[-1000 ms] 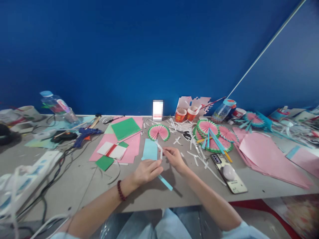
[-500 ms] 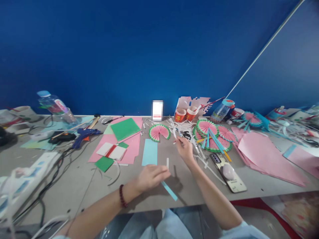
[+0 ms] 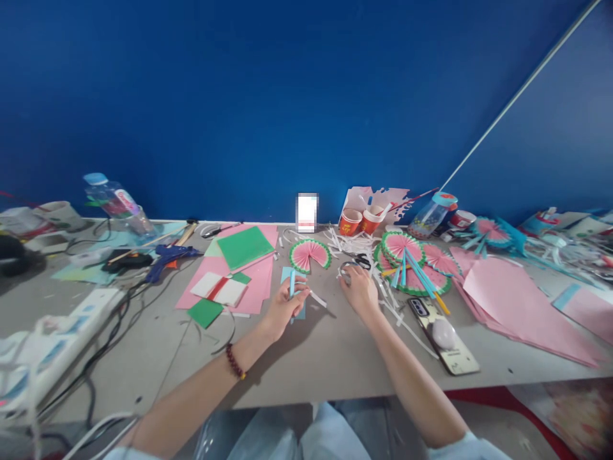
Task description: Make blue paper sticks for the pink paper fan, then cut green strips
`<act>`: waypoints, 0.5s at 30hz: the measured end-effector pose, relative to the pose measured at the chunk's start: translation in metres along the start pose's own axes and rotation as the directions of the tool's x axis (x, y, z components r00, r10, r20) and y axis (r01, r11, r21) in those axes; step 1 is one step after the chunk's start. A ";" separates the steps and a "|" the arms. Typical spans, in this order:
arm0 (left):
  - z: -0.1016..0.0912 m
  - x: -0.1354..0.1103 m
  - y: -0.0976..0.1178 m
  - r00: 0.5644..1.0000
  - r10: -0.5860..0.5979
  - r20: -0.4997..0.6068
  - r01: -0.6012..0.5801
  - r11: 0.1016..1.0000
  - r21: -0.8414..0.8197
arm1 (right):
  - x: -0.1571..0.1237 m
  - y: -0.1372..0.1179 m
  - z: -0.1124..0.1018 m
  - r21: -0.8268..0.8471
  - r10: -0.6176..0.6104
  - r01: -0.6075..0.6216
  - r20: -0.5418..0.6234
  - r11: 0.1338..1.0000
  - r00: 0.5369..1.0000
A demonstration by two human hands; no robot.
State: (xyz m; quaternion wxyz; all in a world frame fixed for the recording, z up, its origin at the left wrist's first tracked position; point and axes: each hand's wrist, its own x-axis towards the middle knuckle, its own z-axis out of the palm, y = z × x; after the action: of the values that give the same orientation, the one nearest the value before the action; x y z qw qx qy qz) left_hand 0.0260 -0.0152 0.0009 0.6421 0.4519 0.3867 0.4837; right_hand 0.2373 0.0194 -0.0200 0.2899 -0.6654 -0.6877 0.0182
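A narrow light blue paper strip (image 3: 292, 283) stands nearly upright in my left hand (image 3: 282, 308), pinched between the fingers. A short white strip (image 3: 318, 298) sticks out to the right of those fingertips. Beneath this hand lies a light blue paper rectangle (image 3: 301, 310), partly covered. My right hand (image 3: 360, 291) is over the table among white paper scraps (image 3: 352, 241), its fingers curled down beside black-handled scissors (image 3: 364, 260); what its fingertips hold is hard to make out. Beyond both hands rests a pleated pink-and-green watermelon paper fan (image 3: 301, 255).
Finished watermelon fans (image 3: 402, 249) and a phone (image 3: 445, 338) lie to the right, with pink sheets (image 3: 517, 300) past them. Red paper cups (image 3: 350, 222) stand at the back. Green paper (image 3: 245, 248), a glue gun (image 3: 168, 257) and a power strip (image 3: 62, 345) are on the left.
My left hand has moved forward and lifted the blue strip from the table's near side. My right hand has come down lower over the scraps, fingers curled downward.
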 end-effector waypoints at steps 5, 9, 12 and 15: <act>-0.002 0.001 -0.001 0.996 -0.069 0.051 0.071 0.997 -0.037 | -0.004 -0.022 0.000 0.562 -0.068 0.009 0.084 0.827 0.994; -0.002 0.002 -0.004 0.993 -0.107 0.040 0.106 0.994 0.014 | -0.015 -0.042 -0.001 0.755 -0.116 -0.345 0.482 0.557 0.868; -0.003 0.002 -0.007 0.996 -0.089 0.006 0.089 0.994 0.065 | -0.020 -0.047 -0.003 0.727 -0.138 -0.506 0.623 0.465 0.770; -0.003 0.002 -0.006 0.998 -0.060 -0.018 0.062 0.989 0.137 | -0.020 -0.048 -0.005 0.715 -0.134 -0.554 0.656 0.426 0.743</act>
State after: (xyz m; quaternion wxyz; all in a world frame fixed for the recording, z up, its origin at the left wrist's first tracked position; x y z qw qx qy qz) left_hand 0.0247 -0.0135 -0.0056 0.6212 0.4796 0.4371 0.4392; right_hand 0.1952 -0.0059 -0.0038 0.3392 -0.4535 -0.5307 0.6306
